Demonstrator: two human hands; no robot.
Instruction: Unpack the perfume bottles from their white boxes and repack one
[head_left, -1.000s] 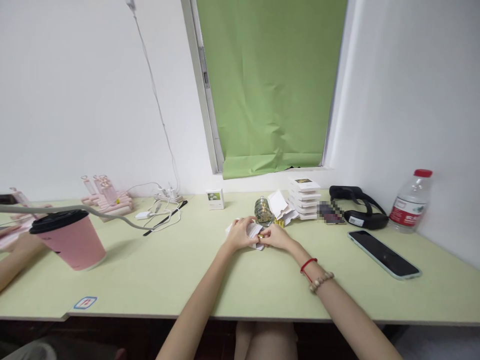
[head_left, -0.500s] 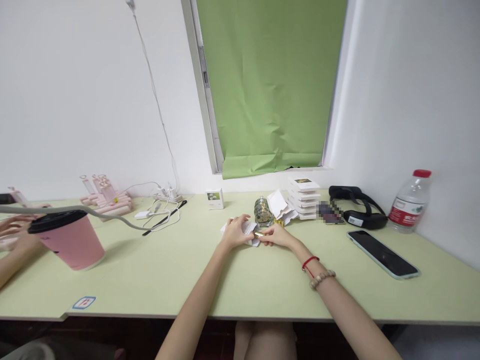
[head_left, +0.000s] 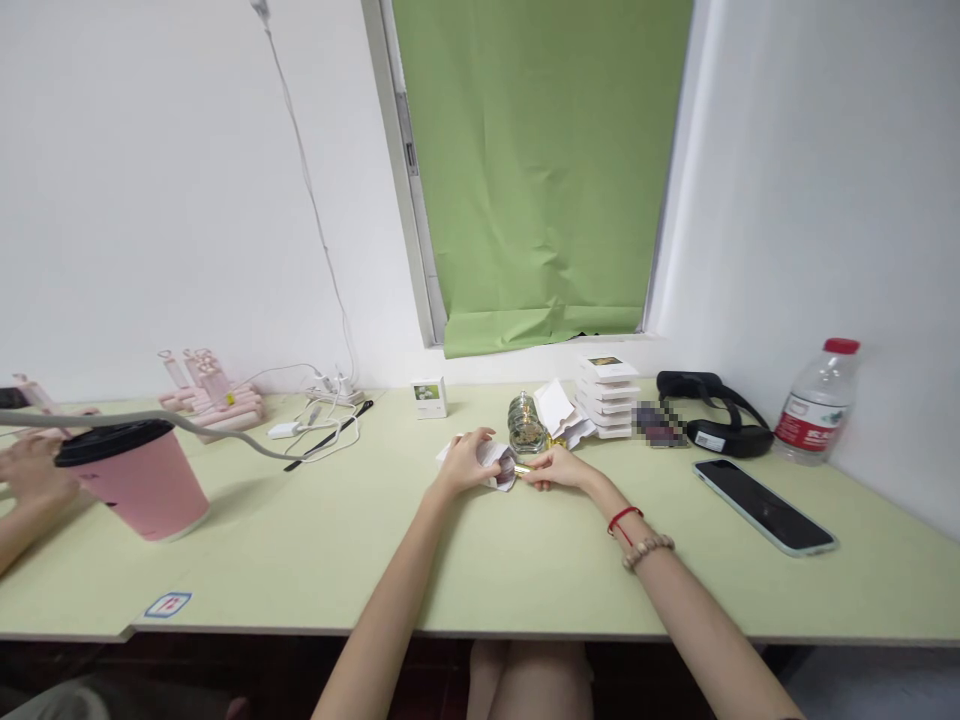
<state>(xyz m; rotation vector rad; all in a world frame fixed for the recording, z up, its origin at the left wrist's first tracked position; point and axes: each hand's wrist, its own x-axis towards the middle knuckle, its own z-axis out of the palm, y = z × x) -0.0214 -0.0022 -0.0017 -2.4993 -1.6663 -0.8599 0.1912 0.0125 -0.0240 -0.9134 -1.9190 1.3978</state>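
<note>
On the table, my left hand (head_left: 465, 463) is closed around a small white paper box (head_left: 504, 478) lying on its side, its open end facing right. Something printed or dark shows inside that end. My right hand (head_left: 556, 468) pinches a small shiny gold piece (head_left: 523, 469) right at the box's mouth; whether it reaches inside I cannot tell. Just behind my hands stands a row of clear glass jars (head_left: 528, 425) with gold details. Beside them lean unfolded white cartons (head_left: 561, 410), with a bit of gold (head_left: 555, 441) under them.
A stack of white boxes (head_left: 609, 395), a black headset (head_left: 727, 425), a phone (head_left: 763, 506) and a water bottle (head_left: 816, 405) are to the right. Leftward are a small upright box (head_left: 429, 398), cables (head_left: 330, 425), a pink cup (head_left: 142, 490) and another person's hand (head_left: 37, 468).
My right hand has shifted slightly right with the gold piece. The white box has turned a little in my left hand, showing more of its open end. The other person's hand has moved.
</note>
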